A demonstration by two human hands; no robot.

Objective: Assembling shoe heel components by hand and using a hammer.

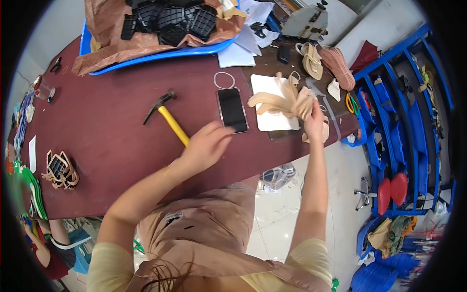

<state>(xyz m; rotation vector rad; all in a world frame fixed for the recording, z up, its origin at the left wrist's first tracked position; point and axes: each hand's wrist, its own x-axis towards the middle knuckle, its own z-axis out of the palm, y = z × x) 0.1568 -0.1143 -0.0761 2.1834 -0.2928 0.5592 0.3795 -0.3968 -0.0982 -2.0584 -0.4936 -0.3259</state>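
Note:
At the right side of the table, my right hand (315, 122) is closed on one end of a bundle of beige straps (282, 103). The bundle fans out over a white sheet (262, 121). My left hand (208, 145) is above the table, its fingers loosely bent and apart, with nothing seen in them. It covers the handle end of a yellow-handled hammer (170, 122), and its fingertips come close to the lower edge of a black phone (233, 110). A pale ring-shaped band (224, 80) lies just beyond the phone.
A blue tray (160, 59) with brown lining and black ridged pieces stands at the far side. Far right are a beige sandal (312, 61), pink cord (337, 67) and scissors (349, 103). Strappy pieces (60, 170) lie at left; blue shelving (396, 112) stands at right.

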